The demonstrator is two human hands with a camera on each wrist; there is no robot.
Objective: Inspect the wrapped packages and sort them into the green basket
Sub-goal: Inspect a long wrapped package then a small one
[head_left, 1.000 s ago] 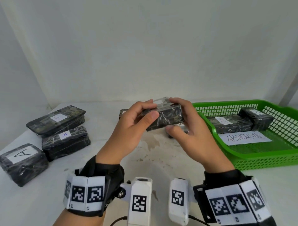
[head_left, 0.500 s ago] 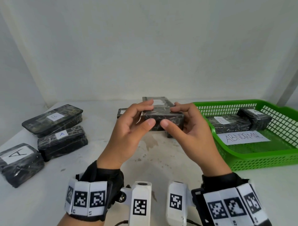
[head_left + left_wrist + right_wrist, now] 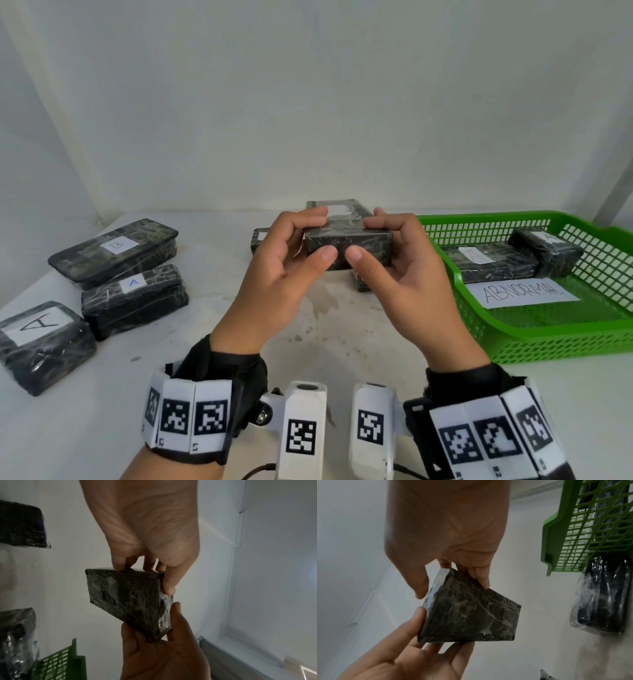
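Both hands hold one black film-wrapped package [image 3: 347, 245] up over the middle of the table, its short end toward me and a white label on its top face. My left hand [image 3: 317, 236] pinches its left side, thumb on the near end, fingers on top. On the other side my right hand [image 3: 368, 240] grips it the same way. The left wrist view shows the package [image 3: 130, 599] between both hands, as does the right wrist view [image 3: 471, 615]. The green basket [image 3: 548, 339] stands to the right and holds two wrapped packages [image 3: 489, 265] [image 3: 548, 251].
A paper reading ABNORMAL [image 3: 520, 293] lies in the basket. Three labelled packages sit at the left: B [image 3: 113, 248], A [image 3: 133, 298], A [image 3: 41, 342]. Two more packages [image 3: 260, 236] [image 3: 363, 284] lie partly hidden behind my hands. A white wall closes the back.
The held package has been turned from a tilted, long-side view to end-on toward me, its label now on top. Both thumbs have come together on the near end.
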